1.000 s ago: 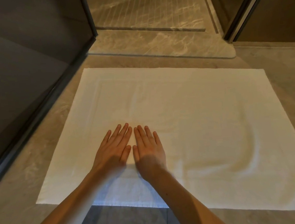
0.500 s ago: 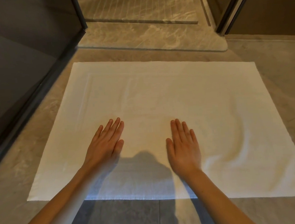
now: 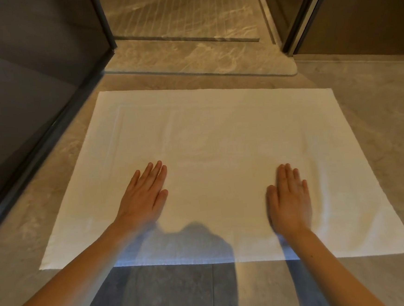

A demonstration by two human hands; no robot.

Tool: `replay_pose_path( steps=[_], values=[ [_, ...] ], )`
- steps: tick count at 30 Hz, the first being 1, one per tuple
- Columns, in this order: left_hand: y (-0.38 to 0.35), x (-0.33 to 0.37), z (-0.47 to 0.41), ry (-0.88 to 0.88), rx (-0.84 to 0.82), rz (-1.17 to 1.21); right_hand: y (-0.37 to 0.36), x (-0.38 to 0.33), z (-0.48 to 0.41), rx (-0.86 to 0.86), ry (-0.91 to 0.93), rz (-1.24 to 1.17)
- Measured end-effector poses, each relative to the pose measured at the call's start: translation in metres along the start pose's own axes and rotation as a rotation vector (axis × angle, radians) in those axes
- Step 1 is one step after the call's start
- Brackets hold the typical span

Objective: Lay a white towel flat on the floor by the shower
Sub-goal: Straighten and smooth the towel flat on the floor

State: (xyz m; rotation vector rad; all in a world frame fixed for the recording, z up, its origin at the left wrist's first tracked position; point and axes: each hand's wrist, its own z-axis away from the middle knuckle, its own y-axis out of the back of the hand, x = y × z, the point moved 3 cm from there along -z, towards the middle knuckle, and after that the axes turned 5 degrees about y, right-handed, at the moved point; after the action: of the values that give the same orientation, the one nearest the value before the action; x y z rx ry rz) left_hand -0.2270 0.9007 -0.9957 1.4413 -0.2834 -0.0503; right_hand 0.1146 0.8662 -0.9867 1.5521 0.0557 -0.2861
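A white towel [image 3: 219, 137] lies spread out on the stone floor, just in front of the shower threshold [image 3: 196, 59]. My left hand [image 3: 144, 196] rests palm down on the towel's near left part, fingers straight and close together. My right hand [image 3: 289, 199] presses flat on the near right part, slightly blurred. Neither hand holds anything. A faint ripple shows in the cloth to the right of my right hand. My shadow falls across the towel's near edge.
A dark glass panel [image 3: 26, 89] with a dark frame runs along the left side. A dark door frame [image 3: 306, 14] stands at the back right. The ribbed marble shower floor [image 3: 185, 11] lies beyond the threshold. Grey floor tiles [image 3: 376, 139] surround the towel.
My hands started side by side at the towel's near middle and have slid apart, the right hand travelling farthest to the right. The big wrinkle on the right has mostly flattened.
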Motion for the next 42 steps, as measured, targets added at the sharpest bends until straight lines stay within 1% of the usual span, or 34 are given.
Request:
replay_pose_path(
  steps=[3, 5, 7, 9, 14, 17, 20, 22, 24, 31, 35, 39, 42],
  values=[
    [0.005, 0.035, 0.006, -0.118, 0.053, -0.046, -0.003, -0.057, 0.016, -0.003, 0.203, -0.038],
    [0.005, 0.07, 0.008, -0.216, 0.083, -0.025, -0.008, -0.091, 0.024, -0.024, 0.295, -0.095],
    [0.003, 0.1, 0.007, -0.265, 0.086, 0.02, -0.014, -0.109, 0.026, -0.052, 0.317, -0.128],
    [0.001, 0.117, 0.003, -0.283, 0.095, 0.021, -0.017, -0.106, 0.023, -0.076, 0.291, -0.138],
    [-0.004, 0.145, -0.025, -0.302, 0.101, 0.021, -0.013, -0.049, 0.016, -0.081, 0.267, -0.073],
    [-0.014, 0.18, -0.044, -0.378, 0.063, 0.008, -0.011, -0.015, 0.016, -0.078, 0.233, -0.046],
    [-0.032, 0.202, -0.05, -0.475, 0.044, 0.064, -0.011, 0.004, 0.015, -0.08, 0.221, -0.044],
    [-0.041, 0.202, -0.05, -0.47, 0.058, 0.099, -0.009, 0.016, 0.015, -0.077, 0.209, -0.041],
    [-0.047, 0.198, -0.05, -0.453, 0.063, 0.084, -0.007, 0.032, 0.015, -0.067, 0.174, -0.039],
    [-0.044, 0.2, -0.051, -0.509, 0.111, 0.105, 0.002, 0.082, 0.017, -0.035, 0.056, -0.041],
    [-0.043, 0.2, -0.051, -0.507, 0.127, 0.121, 0.009, 0.112, 0.022, -0.021, -0.006, -0.029],
    [-0.041, 0.201, -0.05, -0.511, 0.138, 0.15, 0.019, 0.15, 0.024, 0.016, -0.103, -0.017],
    [-0.037, 0.202, -0.048, -0.492, 0.124, 0.172, 0.025, 0.173, 0.028, 0.009, -0.169, 0.012]
  ],
)
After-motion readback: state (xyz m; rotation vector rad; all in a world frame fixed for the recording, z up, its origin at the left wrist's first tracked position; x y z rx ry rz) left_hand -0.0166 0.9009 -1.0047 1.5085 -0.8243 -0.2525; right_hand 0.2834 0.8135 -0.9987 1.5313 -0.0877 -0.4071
